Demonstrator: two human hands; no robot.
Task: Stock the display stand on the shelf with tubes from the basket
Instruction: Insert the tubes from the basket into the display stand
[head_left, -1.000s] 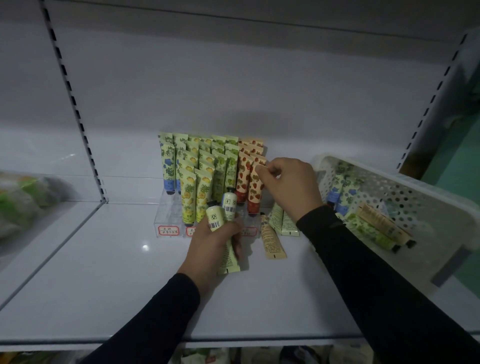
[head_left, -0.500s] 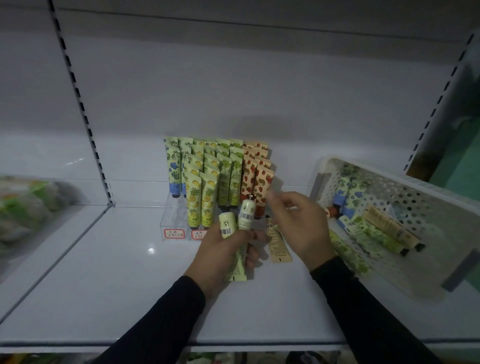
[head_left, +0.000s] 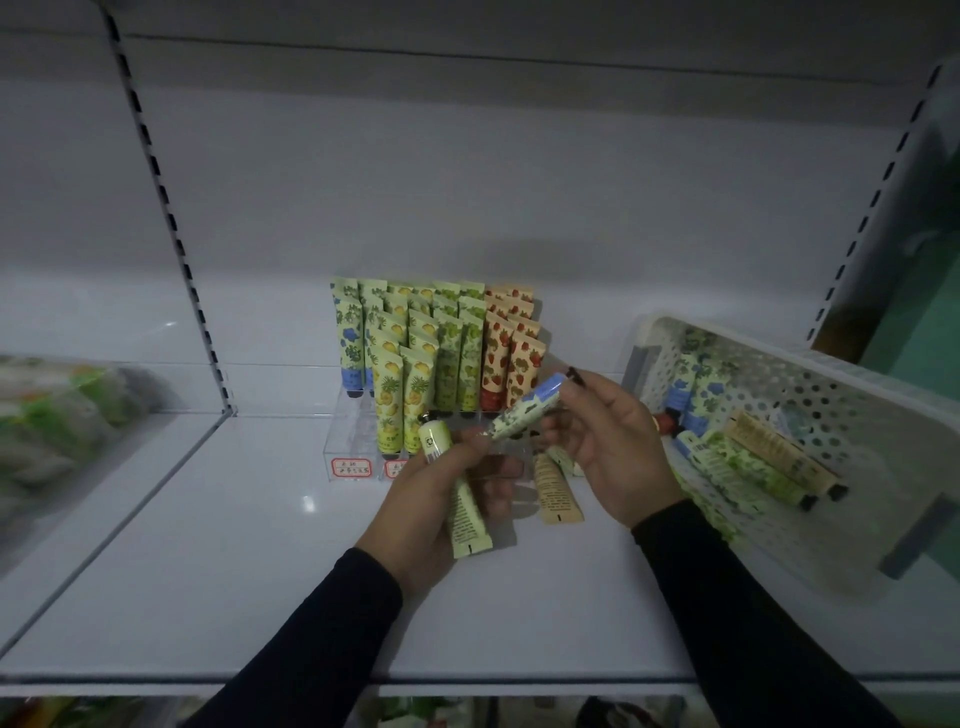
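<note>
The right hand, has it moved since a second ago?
Yes. The right hand was up against the strawberry tubes in the display stand; now it has drawn back toward the person, pinching a blue-flowered tube in front of the stand.

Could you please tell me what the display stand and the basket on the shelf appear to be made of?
The display stand looks like clear, glossy acrylic or similar plastic: the shelf shows through its walls, and red-bordered labels sit on its front. The basket seems moulded white plastic with a matt finish, its walls pierced by rows of round holes.
</note>
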